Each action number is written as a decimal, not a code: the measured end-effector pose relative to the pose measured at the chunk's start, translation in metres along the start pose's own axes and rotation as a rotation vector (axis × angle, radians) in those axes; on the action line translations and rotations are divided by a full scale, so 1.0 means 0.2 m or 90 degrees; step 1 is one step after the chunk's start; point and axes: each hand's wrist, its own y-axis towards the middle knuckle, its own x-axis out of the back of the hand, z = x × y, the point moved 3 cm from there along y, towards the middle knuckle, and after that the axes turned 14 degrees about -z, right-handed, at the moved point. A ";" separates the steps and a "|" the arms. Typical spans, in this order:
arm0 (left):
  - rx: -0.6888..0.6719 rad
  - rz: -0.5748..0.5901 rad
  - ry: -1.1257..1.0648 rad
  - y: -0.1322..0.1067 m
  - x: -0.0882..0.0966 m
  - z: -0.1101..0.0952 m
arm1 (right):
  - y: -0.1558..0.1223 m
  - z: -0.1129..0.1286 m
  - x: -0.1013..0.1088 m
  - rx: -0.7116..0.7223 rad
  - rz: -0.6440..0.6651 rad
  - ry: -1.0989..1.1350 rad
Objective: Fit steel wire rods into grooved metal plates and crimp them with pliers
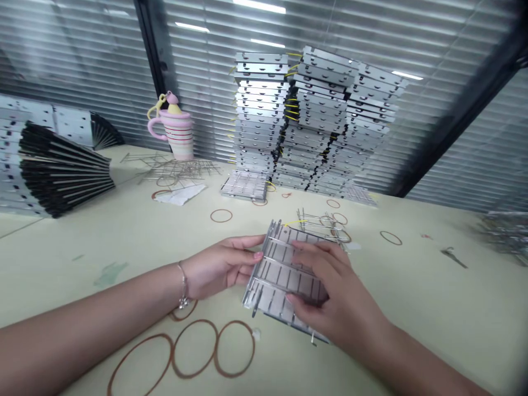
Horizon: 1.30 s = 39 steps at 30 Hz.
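Observation:
A flat grey metal unit (275, 289) with slotted lines across its face is tilted above the table in front of me. Thin metal rods (284, 242) run across it, and a yellow wire (295, 222) sticks out at its far edge. My left hand (229, 264) grips its left edge, thumb on top and fingers beneath. Over the right part of the face lies my right hand (330, 283), fingers bent and spread apart, with fingertips touching the surface. My right palm hides that side of the unit.
Tall stacks of similar metal units (259, 115) stand at the back. Rubber bands (196, 349) lie scattered about. Loose rods (185, 171) are heaped near a pink striped cup (179, 132). Black-edged panels (66, 170) stand left. A small metal piece (454, 257) lies right.

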 end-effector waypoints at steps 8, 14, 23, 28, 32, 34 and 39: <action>-0.125 -0.006 0.204 -0.03 -0.05 0.04 | -0.03 0.08 -0.02 0.014 0.014 -0.037; -0.222 -0.036 0.326 -0.03 -0.06 -0.01 | 0.07 0.02 0.15 -0.044 0.093 -0.001; -0.289 0.046 0.482 -0.13 -0.02 -0.11 | 0.05 -0.35 0.28 -0.132 0.356 -0.020; -0.334 0.021 0.487 -0.12 -0.02 -0.07 | 0.03 -0.30 0.18 -0.095 0.418 0.006; -0.343 0.037 0.498 -0.12 -0.02 -0.06 | 0.03 -0.29 0.18 -0.105 0.451 0.007; -0.318 0.072 0.509 -0.13 -0.02 -0.05 | 0.02 -0.29 0.17 -0.118 0.464 -0.001; -0.227 0.090 0.536 -0.08 0.01 -0.06 | 0.01 -0.26 0.13 -0.098 0.426 0.012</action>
